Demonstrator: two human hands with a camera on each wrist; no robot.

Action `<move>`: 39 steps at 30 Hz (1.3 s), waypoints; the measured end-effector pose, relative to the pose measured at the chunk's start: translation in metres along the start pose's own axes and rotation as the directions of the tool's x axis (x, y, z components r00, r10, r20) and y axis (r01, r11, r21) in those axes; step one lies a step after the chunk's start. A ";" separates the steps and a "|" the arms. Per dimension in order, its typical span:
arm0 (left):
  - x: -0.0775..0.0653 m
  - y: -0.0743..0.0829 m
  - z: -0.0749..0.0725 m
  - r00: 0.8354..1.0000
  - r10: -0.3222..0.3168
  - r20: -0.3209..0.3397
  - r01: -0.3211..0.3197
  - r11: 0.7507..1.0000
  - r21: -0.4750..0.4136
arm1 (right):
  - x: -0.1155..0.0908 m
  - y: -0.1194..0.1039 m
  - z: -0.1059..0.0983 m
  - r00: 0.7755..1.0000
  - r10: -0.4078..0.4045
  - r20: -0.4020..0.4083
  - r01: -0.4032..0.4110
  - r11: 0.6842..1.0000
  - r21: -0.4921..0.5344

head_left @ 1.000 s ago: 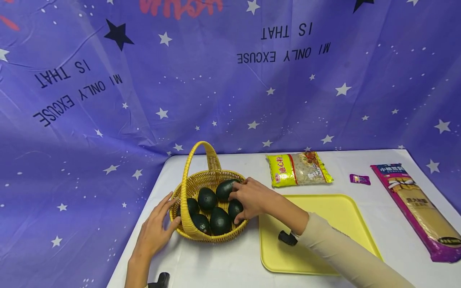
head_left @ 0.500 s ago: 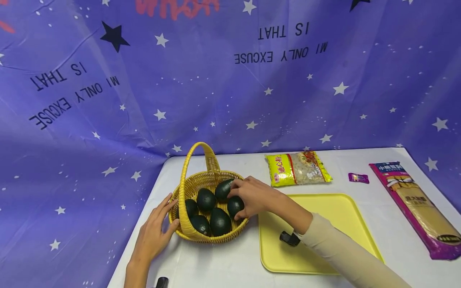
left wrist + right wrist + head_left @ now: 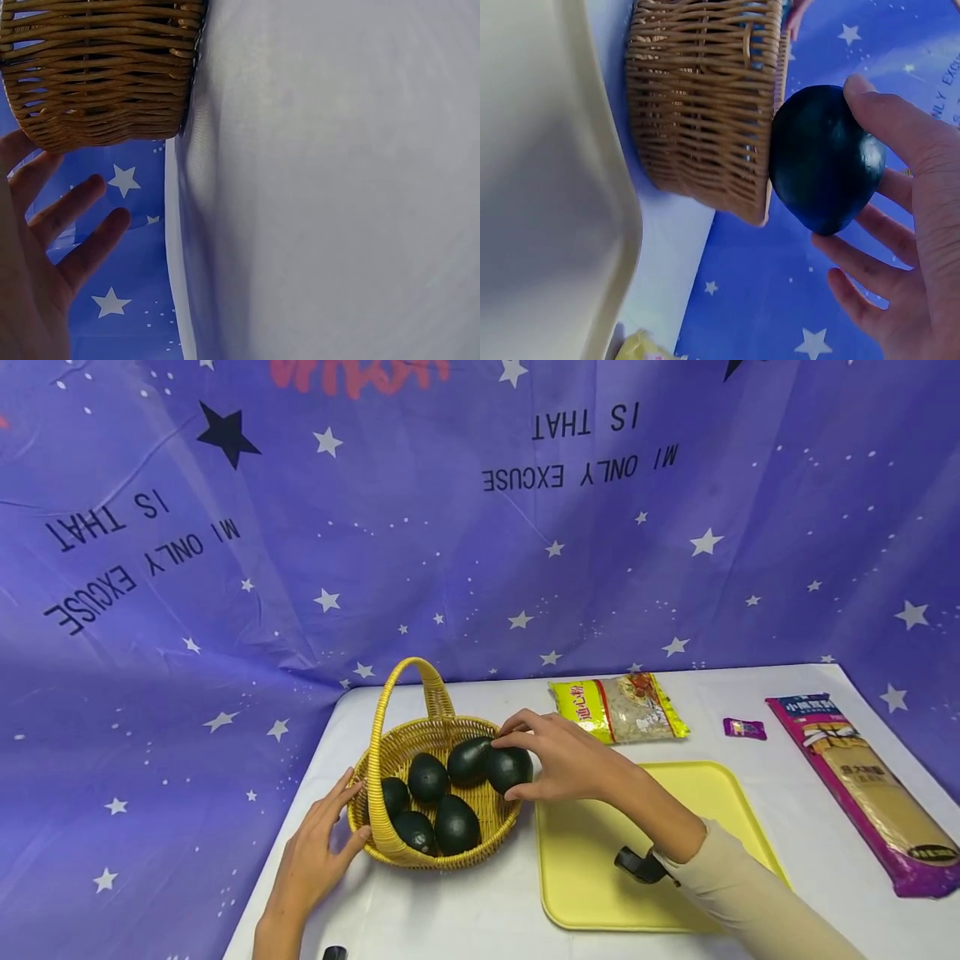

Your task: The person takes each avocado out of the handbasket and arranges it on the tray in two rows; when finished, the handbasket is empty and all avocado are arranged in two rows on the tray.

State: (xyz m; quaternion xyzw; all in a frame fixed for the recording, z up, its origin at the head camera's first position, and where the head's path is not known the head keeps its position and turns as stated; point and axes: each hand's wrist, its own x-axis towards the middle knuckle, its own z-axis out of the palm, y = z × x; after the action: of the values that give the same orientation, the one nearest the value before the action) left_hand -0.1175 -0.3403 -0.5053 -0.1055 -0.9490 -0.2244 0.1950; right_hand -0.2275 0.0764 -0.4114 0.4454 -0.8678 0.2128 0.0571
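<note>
My right hand (image 3: 570,762) pinches a dark green avocado (image 3: 510,771) between thumb and fingers, at the right rim of a yellow wicker basket (image 3: 405,735). In the right wrist view, this avocado (image 3: 821,161) is lifted above the rim, the thumb on one side and fingertips on the other. Several more avocados (image 3: 456,825) lie inside the basket. At its left side, my left hand (image 3: 311,852) has its fingers spread, fingertips right at the rim. The left wrist view shows those loosely straight fingers (image 3: 94,244) beside the basket wall (image 3: 105,75).
A yellow tray (image 3: 600,893) lies to the right of the basket, under my right forearm. Behind it is a yellow bag of pasta (image 3: 637,710). Farther right are a small purple packet (image 3: 745,728) and a long purple pack of noodles (image 3: 862,785). A purple star-patterned cloth (image 3: 450,527) hangs behind.
My right hand has raised one avocado from the basket's right side up to the rim, shifting slightly right. The left hand stays at the basket's left side; the head view has shifted slightly.
</note>
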 end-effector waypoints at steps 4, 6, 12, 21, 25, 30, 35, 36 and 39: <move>-0.002 0.000 0.001 1.000 -0.011 0.001 0.011 1.000 -0.005 | -0.011 0.004 -0.004 0.999 0.013 -0.038 -0.012 0.999 0.047; -0.002 -0.001 0.001 1.000 -0.014 0.002 0.014 1.000 -0.005 | -0.016 0.006 -0.006 0.998 0.014 -0.058 -0.011 0.998 0.063; 0.000 -0.002 0.002 1.000 -0.016 0.003 0.016 1.000 -0.019 | -0.032 0.016 -0.008 0.994 0.030 -0.103 -0.023 0.997 0.070; -0.001 -0.002 0.003 0.999 -0.032 0.012 0.032 0.999 -0.032 | -0.048 0.027 -0.003 0.990 0.016 -0.143 -0.007 0.998 0.068; -0.001 -0.002 0.003 0.999 -0.037 0.015 0.038 0.999 -0.034 | -0.053 0.029 0.001 0.989 0.009 -0.147 0.001 0.998 0.068; -0.001 -0.001 0.003 0.999 -0.043 0.014 0.043 0.998 -0.035 | -0.059 0.031 0.010 0.993 0.025 -0.114 -0.015 0.997 0.082; -0.002 0.000 0.002 0.999 -0.045 0.013 0.045 0.998 -0.036 | -0.066 0.034 0.021 0.996 0.055 -0.063 -0.049 0.994 0.098; -0.002 0.000 0.002 0.999 -0.045 0.014 0.046 0.998 -0.038 | -0.067 0.034 0.022 0.996 0.066 -0.054 -0.061 0.993 0.100; -0.001 0.000 0.003 0.999 -0.045 0.015 0.046 0.998 -0.041 | -0.071 0.035 0.028 0.995 0.089 -0.037 -0.085 0.991 0.106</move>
State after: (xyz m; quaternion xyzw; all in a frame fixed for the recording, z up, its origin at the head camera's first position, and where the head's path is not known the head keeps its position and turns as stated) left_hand -0.1172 -0.3393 -0.5081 -0.0894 -0.9476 -0.2478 0.1808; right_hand -0.2108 0.1358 -0.4679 0.4049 -0.8728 0.2692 0.0427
